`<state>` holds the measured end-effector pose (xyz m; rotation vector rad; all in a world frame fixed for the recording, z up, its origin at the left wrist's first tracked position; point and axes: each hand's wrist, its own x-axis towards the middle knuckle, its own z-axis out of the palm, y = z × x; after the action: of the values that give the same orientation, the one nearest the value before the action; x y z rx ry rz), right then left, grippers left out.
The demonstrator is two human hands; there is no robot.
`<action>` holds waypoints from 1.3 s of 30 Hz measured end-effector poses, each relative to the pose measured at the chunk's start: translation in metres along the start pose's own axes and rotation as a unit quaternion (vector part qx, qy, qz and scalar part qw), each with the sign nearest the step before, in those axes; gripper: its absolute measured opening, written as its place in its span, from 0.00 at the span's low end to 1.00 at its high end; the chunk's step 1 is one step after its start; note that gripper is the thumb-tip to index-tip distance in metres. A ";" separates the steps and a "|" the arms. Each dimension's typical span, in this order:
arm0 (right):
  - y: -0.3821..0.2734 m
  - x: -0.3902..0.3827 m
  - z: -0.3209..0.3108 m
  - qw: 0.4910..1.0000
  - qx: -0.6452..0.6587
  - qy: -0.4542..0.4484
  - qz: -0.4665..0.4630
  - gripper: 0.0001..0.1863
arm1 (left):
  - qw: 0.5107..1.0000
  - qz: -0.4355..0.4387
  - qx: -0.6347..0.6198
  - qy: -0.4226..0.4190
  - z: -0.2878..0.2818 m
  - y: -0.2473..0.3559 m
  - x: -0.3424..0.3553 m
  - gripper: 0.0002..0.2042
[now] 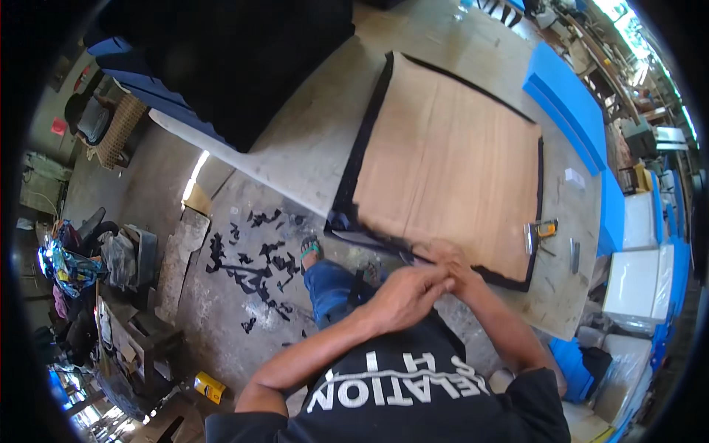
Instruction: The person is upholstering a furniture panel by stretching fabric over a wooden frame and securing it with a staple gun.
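A rectangular wooden panel [458,148] lies flat on the table, with black fabric [362,155] folded over its edges. Both my hands meet at the panel's near edge, close to my body. My left hand [419,289] is closed, its fingers curled toward the right hand; what they hold, if anything, is hidden. Just beyond it, my right hand [449,264] bends over the fabric-covered edge, slightly blurred, with its fingers closed there. What it grips is covered by the hands. On the panel's right edge rests a staple gun [539,232] with a yellow part and a metal body.
A large black cloth [244,59] drapes over the table's far left. Blue foam slabs [569,103] line the right side, near a small metal strip [574,256]. Black scraps [251,277] litter the floor left of my foot; a yellow can [210,387] stands lower left.
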<state>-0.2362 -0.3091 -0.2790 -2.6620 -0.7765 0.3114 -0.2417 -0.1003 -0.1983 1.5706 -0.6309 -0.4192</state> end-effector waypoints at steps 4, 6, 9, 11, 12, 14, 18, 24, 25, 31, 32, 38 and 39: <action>0.004 0.003 -0.002 1.000 0.014 -0.022 0.005 0.15 | 0.999 -0.012 -0.003 -0.032 -0.004 0.007 -0.002 0.14; -0.001 0.006 -0.006 0.999 0.001 -0.045 0.025 0.17 | 0.999 0.003 0.014 -0.042 -0.006 0.008 -0.003 0.15; -0.013 0.017 -0.010 0.999 0.001 0.029 -0.025 0.19 | 0.998 0.028 0.025 -0.049 -0.006 0.008 -0.007 0.17; -0.020 0.027 -0.008 1.000 -0.013 0.017 -0.022 0.19 | 0.998 0.039 0.013 -0.051 -0.005 0.007 -0.010 0.17; -0.022 0.031 -0.007 0.998 -0.015 0.036 -0.041 0.20 | 0.998 0.033 0.013 -0.056 -0.005 0.007 -0.011 0.17; -0.020 0.035 -0.006 0.999 -0.026 0.005 -0.019 0.20 | 0.998 0.019 0.009 -0.067 -0.005 0.006 -0.012 0.17; -0.011 0.031 -0.011 0.998 -0.027 -0.055 -0.001 0.20 | 0.998 0.024 0.012 -0.062 -0.005 0.005 -0.012 0.16; -0.022 0.037 -0.019 0.998 -0.043 0.013 -0.039 0.20 | 0.997 0.035 -0.014 -0.070 0.002 0.013 -0.011 0.14; -0.025 0.042 -0.018 0.998 -0.049 0.003 -0.034 0.20 | 0.996 0.041 -0.010 -0.073 0.002 0.014 -0.012 0.14; -0.027 0.055 -0.017 0.997 -0.046 -0.012 -0.059 0.18 | 0.996 0.058 -0.010 -0.064 0.002 0.017 -0.014 0.14; -0.025 0.055 -0.018 0.997 -0.048 -0.024 -0.053 0.17 | 0.996 0.065 -0.014 -0.057 0.001 0.018 -0.014 0.14; -0.021 0.054 -0.015 0.997 -0.055 -0.008 -0.055 0.15 | 0.995 0.074 -0.014 -0.067 -0.004 0.026 -0.010 0.16; -0.022 0.056 -0.011 0.995 -0.051 0.028 -0.080 0.15 | 0.994 0.085 -0.012 -0.068 -0.005 0.027 -0.009 0.16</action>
<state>-0.1971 -0.2633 -0.2667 -2.6680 -1.0060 0.1581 -0.2498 -0.0914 -0.1719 1.4603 -0.8540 -0.4066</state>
